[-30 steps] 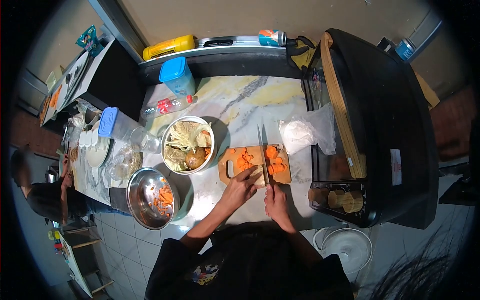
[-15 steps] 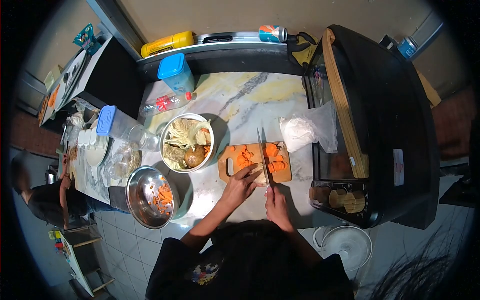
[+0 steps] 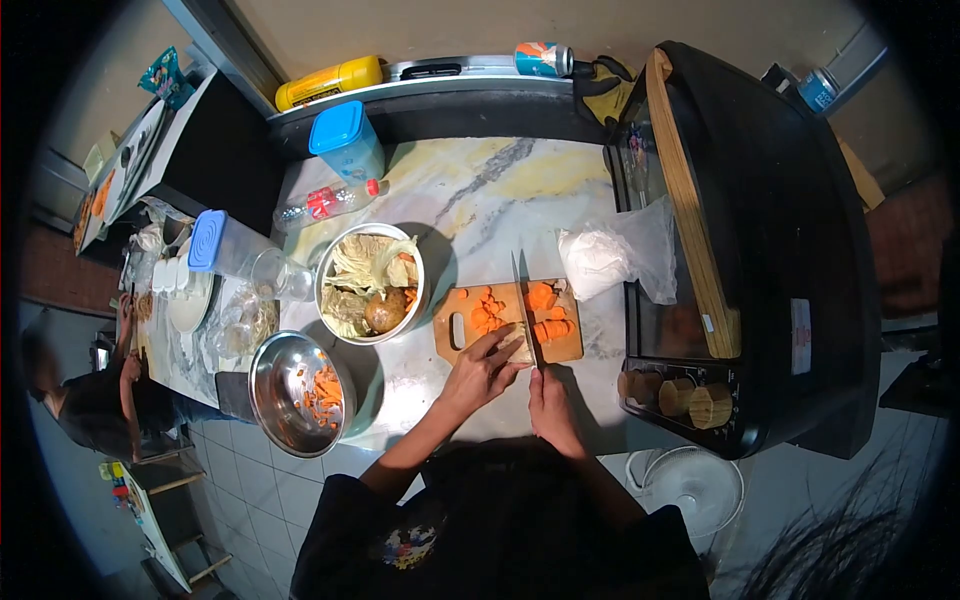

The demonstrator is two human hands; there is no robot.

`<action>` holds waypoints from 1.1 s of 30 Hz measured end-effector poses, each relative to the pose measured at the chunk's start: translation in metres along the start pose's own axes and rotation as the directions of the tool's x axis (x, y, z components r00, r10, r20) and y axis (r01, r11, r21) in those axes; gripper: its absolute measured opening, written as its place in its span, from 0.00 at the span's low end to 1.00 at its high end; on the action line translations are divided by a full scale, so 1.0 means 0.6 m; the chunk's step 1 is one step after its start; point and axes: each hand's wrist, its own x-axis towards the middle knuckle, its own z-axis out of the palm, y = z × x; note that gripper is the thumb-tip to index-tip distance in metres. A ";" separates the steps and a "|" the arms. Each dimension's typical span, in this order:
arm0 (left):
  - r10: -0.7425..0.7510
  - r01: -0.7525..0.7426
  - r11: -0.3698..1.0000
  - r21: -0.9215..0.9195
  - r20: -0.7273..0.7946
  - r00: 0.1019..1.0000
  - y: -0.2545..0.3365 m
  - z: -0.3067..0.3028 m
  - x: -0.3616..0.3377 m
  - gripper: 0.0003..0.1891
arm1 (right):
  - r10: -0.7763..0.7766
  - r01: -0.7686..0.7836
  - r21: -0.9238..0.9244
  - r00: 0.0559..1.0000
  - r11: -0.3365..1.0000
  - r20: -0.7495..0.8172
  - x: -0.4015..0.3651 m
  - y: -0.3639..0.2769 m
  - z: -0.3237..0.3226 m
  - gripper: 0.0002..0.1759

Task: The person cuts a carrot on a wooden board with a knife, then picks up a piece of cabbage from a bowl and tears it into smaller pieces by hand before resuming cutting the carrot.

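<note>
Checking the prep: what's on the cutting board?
On the board: orange pieces and a pale chunk, partly covered by the left hand, the knife alongside. Anything beneath is hidden.

Free passage lies over the countertop (image 3: 450, 180) beyond the knife (image 3: 531, 337); rightward, the oven (image 3: 790, 250) blocks.

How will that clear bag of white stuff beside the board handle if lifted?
The clear bag looks floppy, its loose end creased and see-through. The white stuff bunches at the end nearer the cutting board, so it would probably hang lopsided.
</note>
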 end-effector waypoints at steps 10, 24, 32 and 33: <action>0.043 -0.046 0.998 0.042 0.074 0.996 0.004 -0.012 0.001 0.23 | 0.023 -0.022 -0.049 1.000 0.999 0.011 0.003 -0.017 -0.004 0.18; 0.035 -0.038 0.999 0.037 0.078 0.996 0.000 -0.007 -0.001 0.21 | -0.243 0.233 -0.110 0.966 0.966 -0.092 0.007 0.005 0.002 0.19; -0.001 0.001 1.000 -0.015 0.010 1.000 0.003 -0.001 -0.001 0.21 | -0.136 0.126 -0.103 0.987 0.987 -0.091 -0.004 -0.033 -0.017 0.12; -0.001 0.001 1.000 -0.016 0.009 1.000 0.002 0.002 -0.001 0.21 | -0.136 0.127 -0.104 0.987 0.986 -0.091 -0.006 -0.038 -0.019 0.12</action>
